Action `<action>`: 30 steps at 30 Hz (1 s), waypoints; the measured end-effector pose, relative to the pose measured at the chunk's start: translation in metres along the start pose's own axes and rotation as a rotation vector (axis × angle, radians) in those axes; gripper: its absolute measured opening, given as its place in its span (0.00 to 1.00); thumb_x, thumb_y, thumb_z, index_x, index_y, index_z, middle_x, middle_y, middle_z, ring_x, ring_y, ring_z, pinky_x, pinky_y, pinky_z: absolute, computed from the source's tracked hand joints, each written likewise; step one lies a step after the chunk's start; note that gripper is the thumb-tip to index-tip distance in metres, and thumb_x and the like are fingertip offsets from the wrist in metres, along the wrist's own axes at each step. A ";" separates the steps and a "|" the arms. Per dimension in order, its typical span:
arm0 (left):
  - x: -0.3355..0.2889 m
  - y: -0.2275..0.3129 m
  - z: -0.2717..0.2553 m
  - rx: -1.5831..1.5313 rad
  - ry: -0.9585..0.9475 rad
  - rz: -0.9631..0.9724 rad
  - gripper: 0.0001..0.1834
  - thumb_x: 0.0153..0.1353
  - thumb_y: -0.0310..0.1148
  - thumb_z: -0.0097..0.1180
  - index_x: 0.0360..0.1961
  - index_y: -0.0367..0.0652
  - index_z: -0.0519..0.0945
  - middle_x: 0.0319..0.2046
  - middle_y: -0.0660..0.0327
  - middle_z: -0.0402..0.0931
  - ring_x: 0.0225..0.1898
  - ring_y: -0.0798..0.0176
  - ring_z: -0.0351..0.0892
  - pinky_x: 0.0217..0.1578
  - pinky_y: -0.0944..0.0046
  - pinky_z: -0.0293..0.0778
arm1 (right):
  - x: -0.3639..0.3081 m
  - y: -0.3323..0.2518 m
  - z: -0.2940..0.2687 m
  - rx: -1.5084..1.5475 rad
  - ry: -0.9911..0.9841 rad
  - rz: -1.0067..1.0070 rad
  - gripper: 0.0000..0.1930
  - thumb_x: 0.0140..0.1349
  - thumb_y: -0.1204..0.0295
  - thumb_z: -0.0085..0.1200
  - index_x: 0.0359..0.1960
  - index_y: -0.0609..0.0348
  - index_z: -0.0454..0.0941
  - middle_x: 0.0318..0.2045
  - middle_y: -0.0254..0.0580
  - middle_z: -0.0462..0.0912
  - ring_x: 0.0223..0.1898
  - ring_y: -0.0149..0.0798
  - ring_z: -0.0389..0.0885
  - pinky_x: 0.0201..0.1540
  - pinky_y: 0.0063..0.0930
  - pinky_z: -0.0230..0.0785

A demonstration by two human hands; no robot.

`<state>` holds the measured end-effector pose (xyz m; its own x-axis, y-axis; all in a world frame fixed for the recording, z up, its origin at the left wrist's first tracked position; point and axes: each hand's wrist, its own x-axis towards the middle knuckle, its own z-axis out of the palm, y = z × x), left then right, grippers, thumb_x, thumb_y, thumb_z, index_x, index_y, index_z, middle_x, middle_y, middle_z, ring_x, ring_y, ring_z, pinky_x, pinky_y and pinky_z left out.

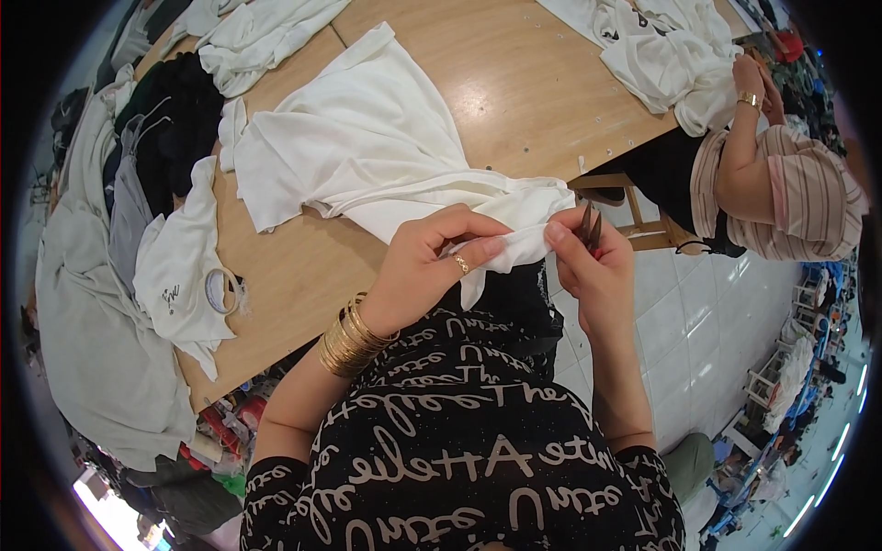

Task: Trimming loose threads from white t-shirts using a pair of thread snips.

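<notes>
A white garment [377, 124] is spread over the wooden table, with its near end drawn past the edge toward me. My left hand [427, 262] pinches a folded edge of that cloth between thumb and fingers. Close beside it, my right hand [593, 266] grips the same edge with thumb and fingertips. Small thread snips [592, 226] are tucked in the right hand, dark blades pointing up and away from the cloth, a bit of red handle showing. A short flap of fabric hangs below the left fingertips. Most of the snips' handle is hidden by the hand.
The wooden table [501, 87] carries more white garments [666, 69] at the far right. A roll of tape [217, 290] lies on white cloth at left, near dark and grey clothes [179, 119]. A person in a striped top [781, 188] works at the right.
</notes>
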<state>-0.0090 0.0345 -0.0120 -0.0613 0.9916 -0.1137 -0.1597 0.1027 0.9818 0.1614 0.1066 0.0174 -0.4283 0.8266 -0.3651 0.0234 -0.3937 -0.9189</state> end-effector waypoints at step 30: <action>-0.007 0.010 0.003 -0.048 0.060 -0.065 0.07 0.58 0.28 0.52 0.35 0.34 0.76 0.27 0.68 0.74 0.30 0.79 0.69 0.31 0.77 0.66 | -0.017 -0.002 0.017 -0.981 0.111 -0.691 0.10 0.50 0.71 0.57 0.33 0.56 0.71 0.24 0.37 0.74 0.24 0.39 0.74 0.24 0.28 0.65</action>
<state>-0.0073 0.0284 -0.0008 -0.1085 0.9764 -0.1870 -0.2120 0.1611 0.9639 0.1535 0.0870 0.0278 -0.5420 0.7913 0.2828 0.5171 0.5794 -0.6301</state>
